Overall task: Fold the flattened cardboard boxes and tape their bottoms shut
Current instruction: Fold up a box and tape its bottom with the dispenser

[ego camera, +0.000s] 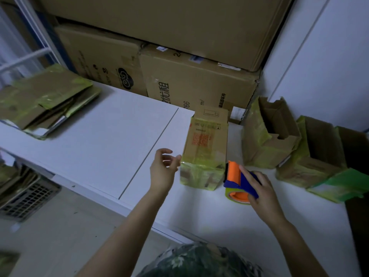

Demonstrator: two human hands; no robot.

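Desk (111, 136), white top. The box in work (205, 154) lies on its side near the middle of the desk, toward the front edge. Its near end is wrapped in yellow-green tape, so its bottom looks closed.

Left hand (164, 169): fingers loosely curled and holding nothing, tips just beside the box's near left corner. Contact cannot be told.

Right hand (261, 189): fingers wrapped over the blue handle of the orange tape dispenser (238, 181), which sits on the desk just beside the box's near right corner.

Done so far: at least two folded boxes (269, 136) stand open-topped toward the desk's right edge, with tape round their lower parts.

Left to do: a stack of flattened boxes (46, 100) waits at the far left corner. It is blurred, so no count.

Judgement: this box is about finished, and the job is partly through.

Large cartons (199, 80) are piled along the back edge.
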